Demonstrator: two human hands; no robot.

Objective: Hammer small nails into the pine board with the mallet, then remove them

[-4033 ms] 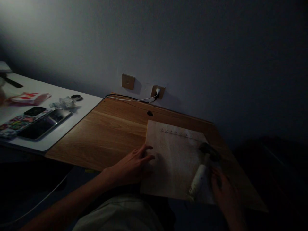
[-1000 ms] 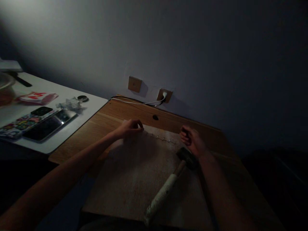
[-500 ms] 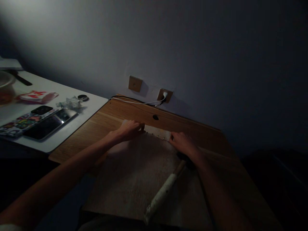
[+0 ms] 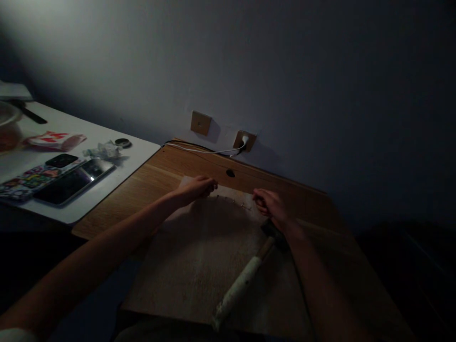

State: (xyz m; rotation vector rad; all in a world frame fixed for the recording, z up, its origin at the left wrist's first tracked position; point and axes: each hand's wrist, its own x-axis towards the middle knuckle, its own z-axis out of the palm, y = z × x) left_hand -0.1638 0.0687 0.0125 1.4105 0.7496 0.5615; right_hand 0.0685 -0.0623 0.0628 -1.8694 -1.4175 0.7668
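Note:
A pale wooden board (image 4: 199,266) lies on a brown desk (image 4: 149,190) in dim light. A short row of small nails (image 4: 235,202) stands along the board's far edge. My left hand (image 4: 194,187) rests at the left end of that row, fingers pinched together on something too small to make out. My right hand (image 4: 270,206) is at the right end of the row, fingers curled shut in a loose fist. A hammer with a whitish handle (image 4: 242,280) lies on the board, its dark head (image 4: 276,232) under my right wrist.
To the left is a white table (image 4: 71,209) with two phones (image 4: 67,183), a patterned case, a red-and-white packet (image 4: 53,140), crumpled wrap and a small dark lid. On the wall are a switch plate (image 4: 200,122) and a socket with a white cable (image 4: 242,141).
Four seconds ago the board lay further right; it now sits nearer me. In the last half second my right hand lifted off the nail row and curled. My left hand stayed put.

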